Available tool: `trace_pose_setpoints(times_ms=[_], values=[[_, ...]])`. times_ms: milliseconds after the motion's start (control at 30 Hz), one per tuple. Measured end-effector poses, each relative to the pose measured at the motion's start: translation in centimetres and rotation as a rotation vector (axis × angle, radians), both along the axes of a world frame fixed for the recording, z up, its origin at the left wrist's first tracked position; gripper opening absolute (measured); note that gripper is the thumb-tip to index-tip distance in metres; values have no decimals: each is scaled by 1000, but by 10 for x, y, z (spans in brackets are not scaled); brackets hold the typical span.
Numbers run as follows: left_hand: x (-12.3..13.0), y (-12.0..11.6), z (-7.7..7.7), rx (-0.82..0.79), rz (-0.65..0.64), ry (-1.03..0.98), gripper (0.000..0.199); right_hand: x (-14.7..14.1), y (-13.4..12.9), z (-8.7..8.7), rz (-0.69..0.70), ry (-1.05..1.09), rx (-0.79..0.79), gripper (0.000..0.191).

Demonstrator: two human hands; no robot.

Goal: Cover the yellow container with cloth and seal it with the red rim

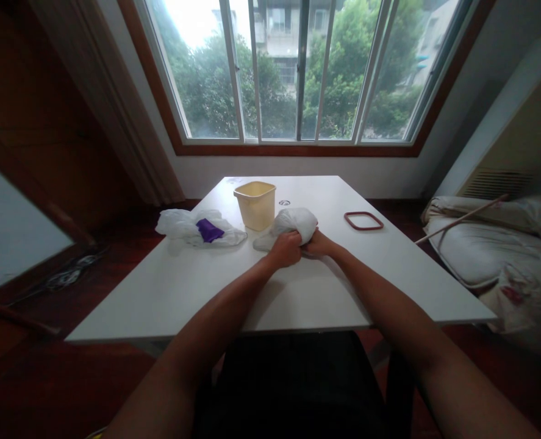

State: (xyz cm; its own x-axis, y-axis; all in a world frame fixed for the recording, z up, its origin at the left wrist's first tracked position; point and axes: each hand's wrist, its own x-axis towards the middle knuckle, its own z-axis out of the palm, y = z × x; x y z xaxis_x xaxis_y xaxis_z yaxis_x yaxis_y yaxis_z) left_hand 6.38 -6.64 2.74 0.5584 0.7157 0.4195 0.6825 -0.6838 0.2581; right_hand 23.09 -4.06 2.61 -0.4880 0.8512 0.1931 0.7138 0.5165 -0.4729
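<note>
A filled white plastic bag (297, 222) rests on the white table (183, 299), bunched between my two hands. My left hand (287, 249) is closed on the near side of the bag. Right beside it, my right hand (317, 243) grips the bag's lower right part, its fingers partly hidden. Behind the bag, a little to the left, stands a pale yellow open bin (257, 210). Farther left lies a crumpled clear plastic bag (179, 224) with a purple piece (210, 230) on it. A reddish-brown square ring (364, 221) lies flat at the right.
A small dark ring-like mark or object (284, 202) shows on the table behind the bag. Beyond the table's right edge are large wrapped bundles (494, 256) with a thin stick (462, 219) across them. A window is ahead, and cables lie on the floor at left.
</note>
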Motion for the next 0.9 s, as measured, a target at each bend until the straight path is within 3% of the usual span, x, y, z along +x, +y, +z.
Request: trace_pose_setpoints(times_ms=[133,300,500,667,900], values=[[2,-4,2,50,-84,-8,60,1,0,-1,-28,-19,-48,15],[-5,4,-3,34,19,17,49,3,-3,4,32,111,-44,30],[-12,12,-7,15,77,7,42,8,-9,17,121,148,34,29],[-11,11,-5,-54,116,97,27,11,-14,25,75,182,196,36],[-13,7,0,-90,30,141,40,-1,-27,29,144,210,393,52]])
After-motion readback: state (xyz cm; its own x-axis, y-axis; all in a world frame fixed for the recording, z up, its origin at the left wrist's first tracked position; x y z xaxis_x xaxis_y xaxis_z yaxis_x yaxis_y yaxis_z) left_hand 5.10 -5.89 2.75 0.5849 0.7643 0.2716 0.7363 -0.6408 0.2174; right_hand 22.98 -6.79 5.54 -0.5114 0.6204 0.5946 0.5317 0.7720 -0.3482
